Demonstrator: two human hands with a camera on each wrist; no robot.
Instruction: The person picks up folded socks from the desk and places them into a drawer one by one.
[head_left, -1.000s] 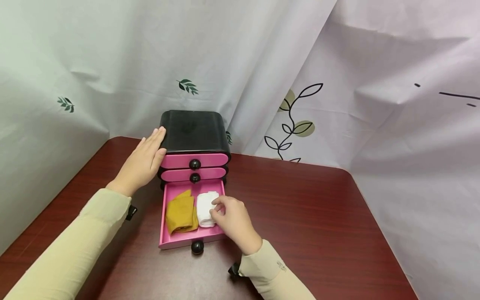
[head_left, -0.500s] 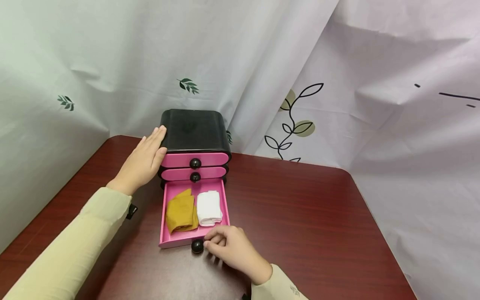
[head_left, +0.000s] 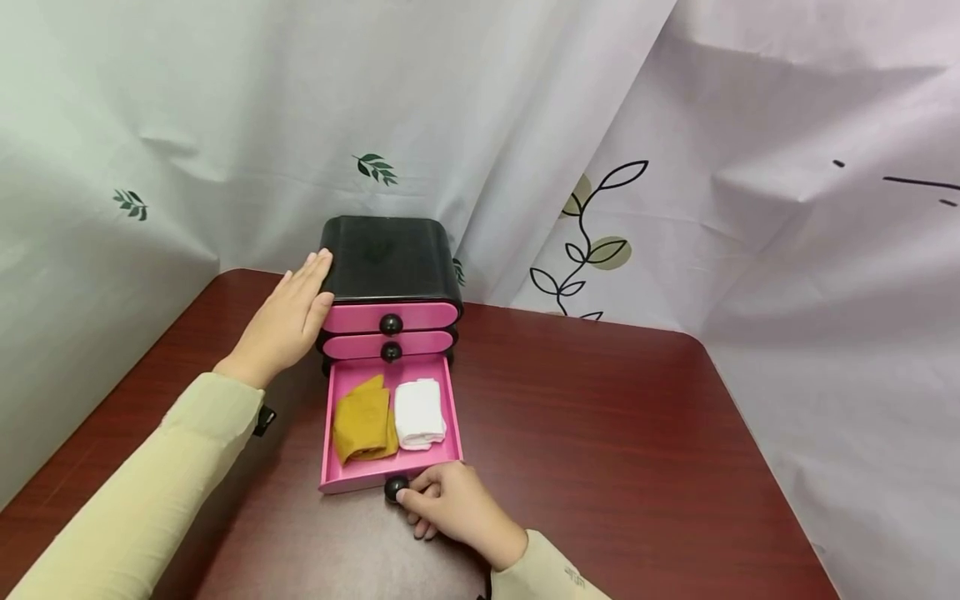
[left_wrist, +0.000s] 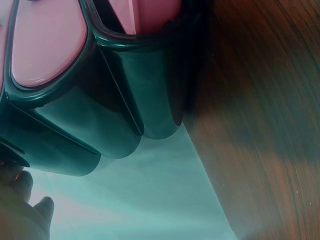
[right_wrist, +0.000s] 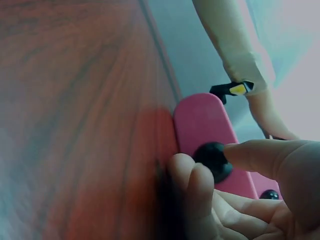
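A small black chest of drawers with pink fronts stands on the table, its bottom drawer pulled out. Inside that drawer a folded mustard cloth lies on the left and a folded white cloth on the right. My left hand rests with straight fingers against the chest's upper left side. Thumb and fingers of my right hand pinch the drawer's round black knob. From the right wrist, the knob shows between thumb and fingers.
Two upper drawers with black knobs are closed. The dark red wooden table extends to the right of the chest. Behind it hangs a pale curtain with leaf prints.
My right hand has left the white cloth, moved toward the drawer's front and taken hold of the knob. The left hand stays against the chest.
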